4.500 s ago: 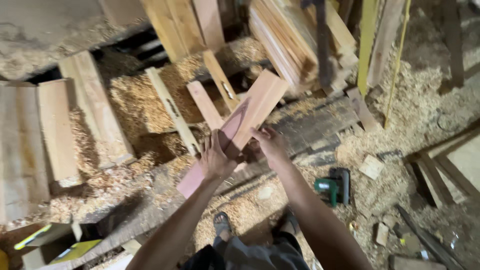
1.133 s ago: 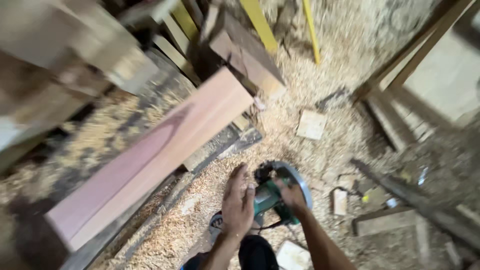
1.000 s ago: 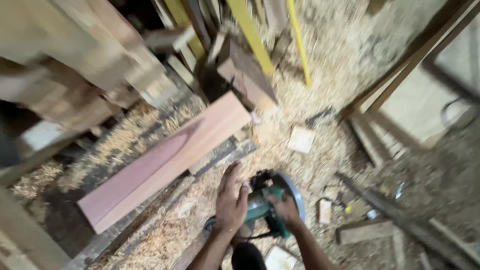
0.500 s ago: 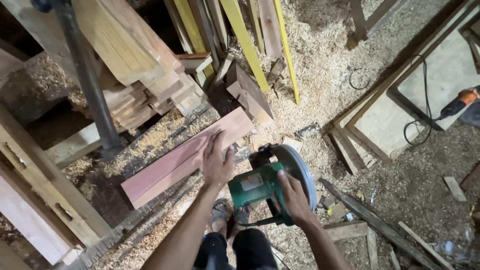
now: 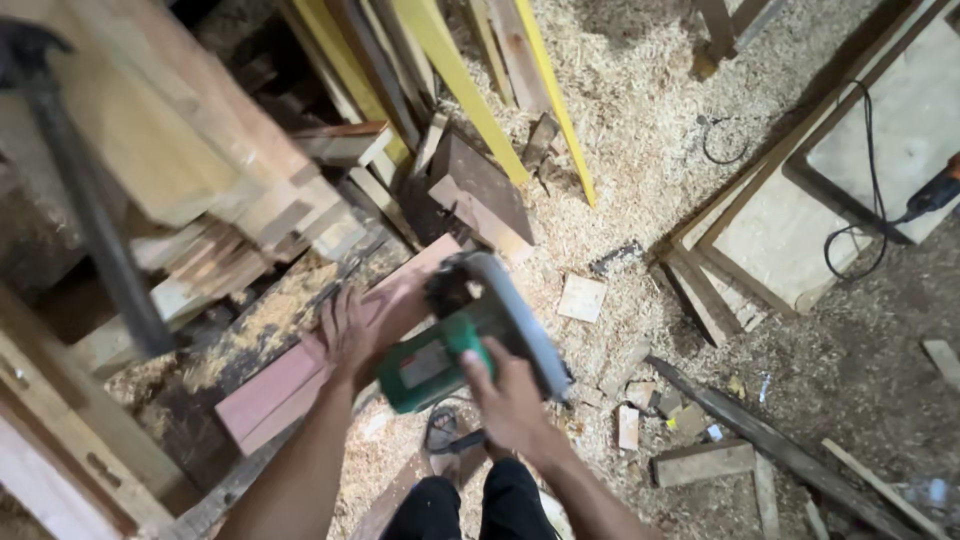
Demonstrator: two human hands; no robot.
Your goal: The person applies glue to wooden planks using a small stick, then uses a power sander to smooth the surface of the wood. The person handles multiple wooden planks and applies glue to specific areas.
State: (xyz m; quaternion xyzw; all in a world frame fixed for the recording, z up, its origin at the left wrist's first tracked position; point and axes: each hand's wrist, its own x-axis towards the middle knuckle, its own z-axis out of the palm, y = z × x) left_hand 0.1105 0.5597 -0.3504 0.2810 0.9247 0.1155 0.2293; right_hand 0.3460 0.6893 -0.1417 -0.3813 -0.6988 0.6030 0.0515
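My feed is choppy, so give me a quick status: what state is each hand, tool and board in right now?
left hand: open, flat on the pinkish board
right hand: gripping the saw's handle
green circular saw: held over the board's near end
pinkish board: lying flat on the sawdust-covered bench
orange power tool: lying unattended on a panel, cord attached

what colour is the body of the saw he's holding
Green, with a grey blade guard; the circular saw shows clearly in the head view.
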